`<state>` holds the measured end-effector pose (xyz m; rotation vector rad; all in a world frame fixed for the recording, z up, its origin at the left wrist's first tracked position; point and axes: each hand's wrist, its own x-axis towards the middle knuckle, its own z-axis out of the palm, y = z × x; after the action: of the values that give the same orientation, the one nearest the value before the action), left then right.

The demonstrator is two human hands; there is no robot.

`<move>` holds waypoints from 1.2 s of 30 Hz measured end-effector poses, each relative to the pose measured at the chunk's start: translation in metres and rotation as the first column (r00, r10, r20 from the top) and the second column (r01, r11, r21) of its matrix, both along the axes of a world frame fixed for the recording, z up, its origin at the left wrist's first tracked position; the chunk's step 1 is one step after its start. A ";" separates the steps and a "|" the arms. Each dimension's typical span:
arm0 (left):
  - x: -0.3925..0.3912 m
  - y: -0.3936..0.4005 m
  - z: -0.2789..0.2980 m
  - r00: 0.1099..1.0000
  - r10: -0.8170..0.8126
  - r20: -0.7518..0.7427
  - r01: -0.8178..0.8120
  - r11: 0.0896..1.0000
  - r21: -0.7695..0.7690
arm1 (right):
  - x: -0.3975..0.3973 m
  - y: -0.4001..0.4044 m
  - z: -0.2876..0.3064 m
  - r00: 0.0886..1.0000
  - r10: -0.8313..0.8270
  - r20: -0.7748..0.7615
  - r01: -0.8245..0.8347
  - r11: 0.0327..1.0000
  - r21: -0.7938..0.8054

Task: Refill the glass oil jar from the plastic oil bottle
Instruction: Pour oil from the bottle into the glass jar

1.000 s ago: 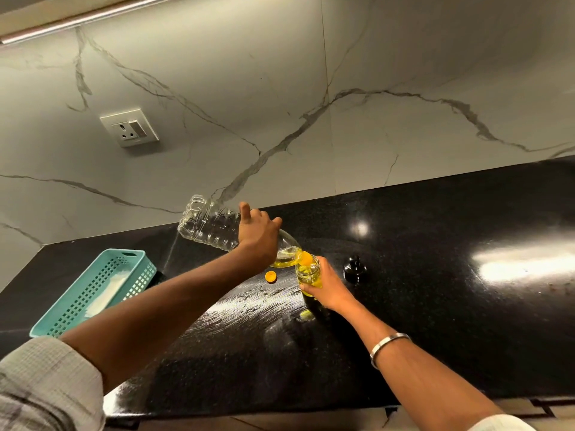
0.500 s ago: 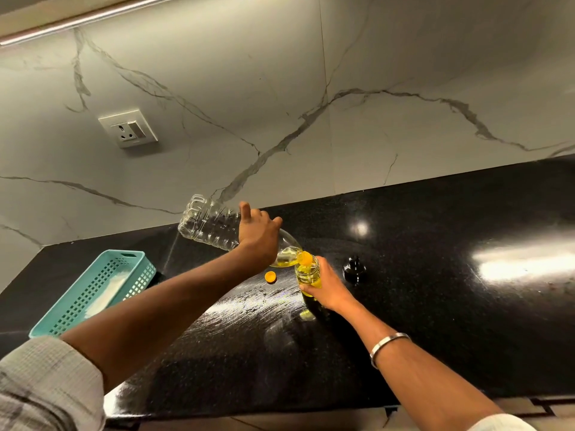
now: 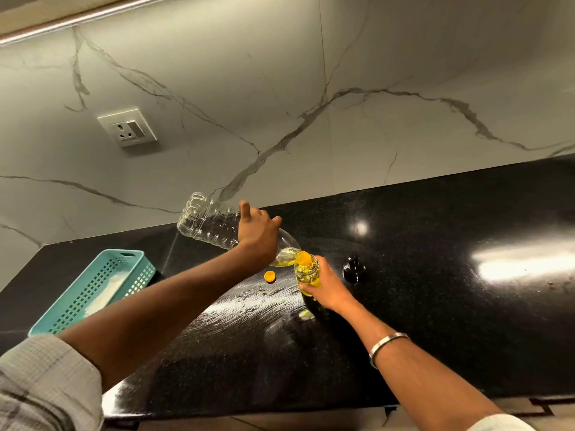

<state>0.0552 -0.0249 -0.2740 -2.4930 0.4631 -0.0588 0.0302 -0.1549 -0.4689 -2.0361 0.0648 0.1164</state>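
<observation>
My left hand (image 3: 258,234) grips a clear plastic oil bottle (image 3: 208,223), tipped neck-down to the right, with a little yellow oil pooled at its shoulder. Its orange neck rests over the mouth of the glass oil jar (image 3: 306,272), which is full of yellow oil near the top. My right hand (image 3: 326,289) wraps around the jar's lower body and holds it upright on the black counter (image 3: 435,275). The bottle's orange cap (image 3: 269,276) lies on the counter just left of the jar. A black jar lid (image 3: 353,269) stands to the right.
A teal plastic basket (image 3: 93,290) with something white inside sits at the counter's left end. A wall socket (image 3: 127,127) is set in the marble backsplash. Smeared streaks mark the counter in front of the jar.
</observation>
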 end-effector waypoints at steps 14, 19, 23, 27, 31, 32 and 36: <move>0.000 0.001 -0.001 1.000 -0.004 0.008 0.004 1.000 0.003 | 0.002 0.000 -0.003 1.000 -0.012 -0.006 0.012 1.000 0.008; -0.001 0.001 -0.001 1.000 -0.005 0.007 0.005 1.000 0.003 | 0.002 0.000 -0.004 1.000 -0.011 -0.015 0.011 1.000 0.017; -0.001 0.000 0.000 1.000 -0.003 0.005 0.003 1.000 -0.010 | 0.001 0.000 -0.002 1.000 -0.003 0.010 0.003 1.000 0.002; -0.002 -0.001 0.001 1.000 -0.004 0.002 0.004 1.000 -0.007 | 0.001 0.000 -0.001 1.000 0.004 0.012 -0.004 1.000 -0.001; -0.002 0.000 0.000 1.000 -0.004 0.003 0.004 1.000 -0.011 | 0.000 -0.001 0.000 1.000 -0.004 0.023 0.004 1.000 -0.008; -0.002 0.000 0.000 1.000 -0.003 0.003 0.003 1.000 -0.008 | 0.000 0.000 0.000 1.000 -0.003 0.024 0.003 1.000 -0.007; -0.001 -0.001 0.000 1.000 -0.002 -0.001 0.002 1.000 -0.003 | 0.001 0.000 -0.001 1.000 -0.002 0.017 0.002 1.000 -0.003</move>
<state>0.0537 -0.0255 -0.2740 -2.4955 0.4657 -0.0589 0.0308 -0.1552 -0.4701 -2.0402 0.0569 0.0981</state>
